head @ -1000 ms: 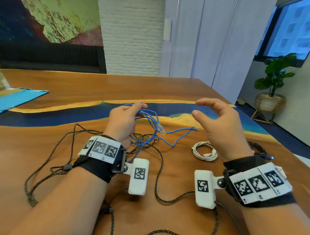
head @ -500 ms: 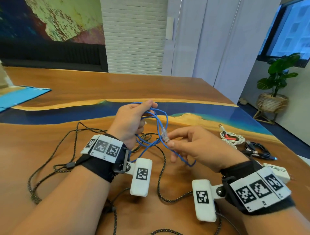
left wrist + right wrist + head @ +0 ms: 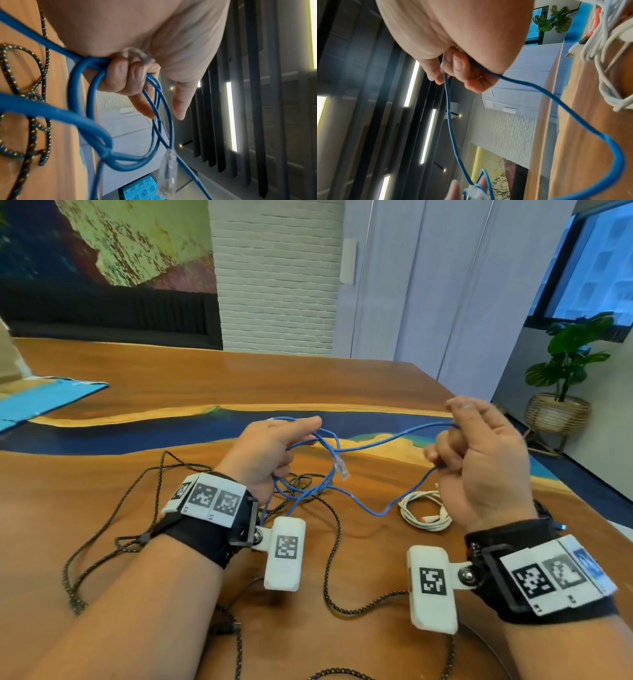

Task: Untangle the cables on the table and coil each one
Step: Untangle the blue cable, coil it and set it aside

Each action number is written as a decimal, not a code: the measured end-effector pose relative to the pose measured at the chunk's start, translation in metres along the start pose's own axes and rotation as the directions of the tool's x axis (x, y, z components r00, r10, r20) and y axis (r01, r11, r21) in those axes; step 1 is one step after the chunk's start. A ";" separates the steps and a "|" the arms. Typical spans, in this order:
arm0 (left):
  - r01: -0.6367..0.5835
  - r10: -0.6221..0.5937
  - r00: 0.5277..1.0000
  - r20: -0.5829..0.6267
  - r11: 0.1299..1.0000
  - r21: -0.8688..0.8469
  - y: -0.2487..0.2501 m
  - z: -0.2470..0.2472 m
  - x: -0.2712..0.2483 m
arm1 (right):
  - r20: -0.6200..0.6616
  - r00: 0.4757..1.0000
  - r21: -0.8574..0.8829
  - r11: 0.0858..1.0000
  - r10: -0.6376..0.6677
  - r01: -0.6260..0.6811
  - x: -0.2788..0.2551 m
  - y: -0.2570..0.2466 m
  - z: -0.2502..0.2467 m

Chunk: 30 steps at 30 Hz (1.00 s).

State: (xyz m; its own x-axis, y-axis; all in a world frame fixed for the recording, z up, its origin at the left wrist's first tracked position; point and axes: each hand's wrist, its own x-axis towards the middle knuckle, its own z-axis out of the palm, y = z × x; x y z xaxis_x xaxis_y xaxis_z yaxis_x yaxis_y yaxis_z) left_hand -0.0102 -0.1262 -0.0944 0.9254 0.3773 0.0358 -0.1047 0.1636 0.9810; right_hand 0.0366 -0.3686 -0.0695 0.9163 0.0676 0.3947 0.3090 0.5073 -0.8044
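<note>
A thin blue network cable [image 3: 383, 440] stretches in the air between my two hands above the wooden table [image 3: 171, 378]. My left hand [image 3: 270, 446] grips several of its loops [image 3: 96, 70], and a clear plug [image 3: 342, 469] dangles below them [image 3: 169, 171]. My right hand [image 3: 476, 453] holds a strand of the same cable [image 3: 447, 86] in curled fingers, raised at the right. A black braided cable [image 3: 113, 515] lies spread on the table under and left of my left arm [image 3: 34, 83]. A coiled white cable [image 3: 424, 513] lies on the table below my right hand [image 3: 597, 44].
A dark cable bundle [image 3: 548, 508] peeks out behind my right wrist near the table's right edge. A blue sheet [image 3: 41, 398] lies at the far left. A potted plant [image 3: 565, 378] stands on the floor beyond the right edge.
My right hand took hold of the blue cable near the plug, then drew a strand up and to the right. The plug now hangs free. My left hand kept its grip.
</note>
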 end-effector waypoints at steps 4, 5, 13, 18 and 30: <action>-0.039 0.041 0.999 -0.012 0.992 0.119 -0.001 -0.007 0.004 | -0.120 0.982 0.035 0.988 -0.147 0.152 0.008 -0.005 -0.010; -0.050 0.054 0.998 -0.028 0.991 0.128 -0.003 -0.009 0.005 | -0.154 0.973 -0.011 0.985 -0.170 0.170 0.011 -0.004 -0.013; -0.127 0.144 0.983 -0.112 0.981 0.147 -0.011 0.000 0.009 | 0.048 0.999 -0.819 0.573 0.008 0.035 0.004 0.013 -0.009; -0.148 0.155 0.984 -0.083 0.985 0.091 -0.007 0.005 0.005 | 0.153 0.988 -0.712 0.693 0.000 0.110 -0.006 0.013 0.003; -0.116 0.115 0.991 -0.066 0.993 0.001 -0.005 0.012 -0.001 | -0.009 0.992 -0.371 0.920 0.128 -0.122 -0.008 0.026 0.009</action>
State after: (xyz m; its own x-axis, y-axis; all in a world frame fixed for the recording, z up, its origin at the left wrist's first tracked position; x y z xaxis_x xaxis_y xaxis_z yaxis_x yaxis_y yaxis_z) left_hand -0.0060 -0.1386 -0.0967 0.8811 0.4528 0.1363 -0.2109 0.1184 0.9703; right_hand 0.0350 -0.3478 -0.0896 0.9506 0.1247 0.2844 0.2669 0.1397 -0.9535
